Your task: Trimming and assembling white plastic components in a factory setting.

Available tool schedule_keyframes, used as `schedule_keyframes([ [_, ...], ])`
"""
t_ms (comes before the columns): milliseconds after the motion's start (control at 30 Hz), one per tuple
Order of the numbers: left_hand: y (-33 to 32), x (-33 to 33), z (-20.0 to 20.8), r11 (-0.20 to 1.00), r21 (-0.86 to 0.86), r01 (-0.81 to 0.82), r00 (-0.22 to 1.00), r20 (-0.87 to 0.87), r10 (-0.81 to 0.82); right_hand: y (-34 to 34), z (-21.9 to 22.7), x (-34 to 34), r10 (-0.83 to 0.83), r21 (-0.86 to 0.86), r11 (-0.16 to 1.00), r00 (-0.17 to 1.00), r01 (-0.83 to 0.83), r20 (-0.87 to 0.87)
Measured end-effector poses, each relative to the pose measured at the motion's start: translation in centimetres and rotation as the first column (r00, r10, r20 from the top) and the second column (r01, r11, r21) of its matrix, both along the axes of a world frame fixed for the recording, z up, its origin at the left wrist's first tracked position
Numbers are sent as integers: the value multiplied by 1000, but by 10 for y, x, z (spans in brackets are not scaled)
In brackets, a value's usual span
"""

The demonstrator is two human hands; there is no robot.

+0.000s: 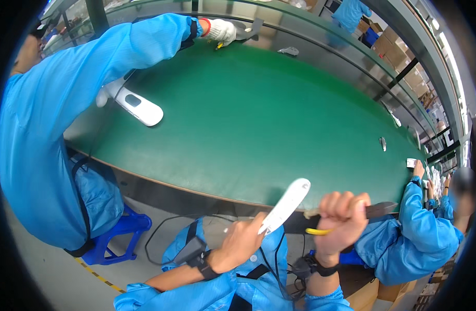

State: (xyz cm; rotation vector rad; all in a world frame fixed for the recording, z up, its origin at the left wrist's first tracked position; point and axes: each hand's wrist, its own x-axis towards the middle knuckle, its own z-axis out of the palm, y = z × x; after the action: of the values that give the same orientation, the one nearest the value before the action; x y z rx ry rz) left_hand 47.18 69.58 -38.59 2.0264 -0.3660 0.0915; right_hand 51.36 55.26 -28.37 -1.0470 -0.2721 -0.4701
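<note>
A long white plastic piece (287, 205) with a rounded end slants up from my left hand (240, 241), whose fingers are closed around its lower end. It is held over the near edge of the green table. To the right, my right hand (342, 220) is raised in a fist around a yellow-handled tool (318, 231). The handle's end sticks out on the left of the fist. A dark, flat, blade-like shape (381, 209) shows on the other side; whether it belongs to the tool I cannot tell. The two hands are apart.
A co-worker in blue (35, 150) on the left reaches across the green table (222, 129) with a gloved hand (221, 32). A white device (139, 107) lies near that person. Another worker (419, 233) sits at the right. Black cables (160, 228) loop beside my lap.
</note>
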Motion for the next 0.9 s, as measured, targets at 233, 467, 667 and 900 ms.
schedule_keyframes([
  [233, 18, 3, 54, 727, 663, -179, 910, 392, -134, -34, -26, -15, -83, -280, 960, 972, 18, -220],
  [467, 17, 11, 55, 697, 687, -206, 862, 464, -203, -42, -35, -24, -165, -456, 888, 889, -54, -428],
  [667, 11, 13, 49, 737, 666, -117, 892, 396, -216, -44, -36, -20, -175, -482, 874, 887, -60, -428],
  [900, 7, 17, 47, 743, 665, -80, 895, 376, -240, -47, -39, -17, -169, -452, 890, 883, -54, -438],
])
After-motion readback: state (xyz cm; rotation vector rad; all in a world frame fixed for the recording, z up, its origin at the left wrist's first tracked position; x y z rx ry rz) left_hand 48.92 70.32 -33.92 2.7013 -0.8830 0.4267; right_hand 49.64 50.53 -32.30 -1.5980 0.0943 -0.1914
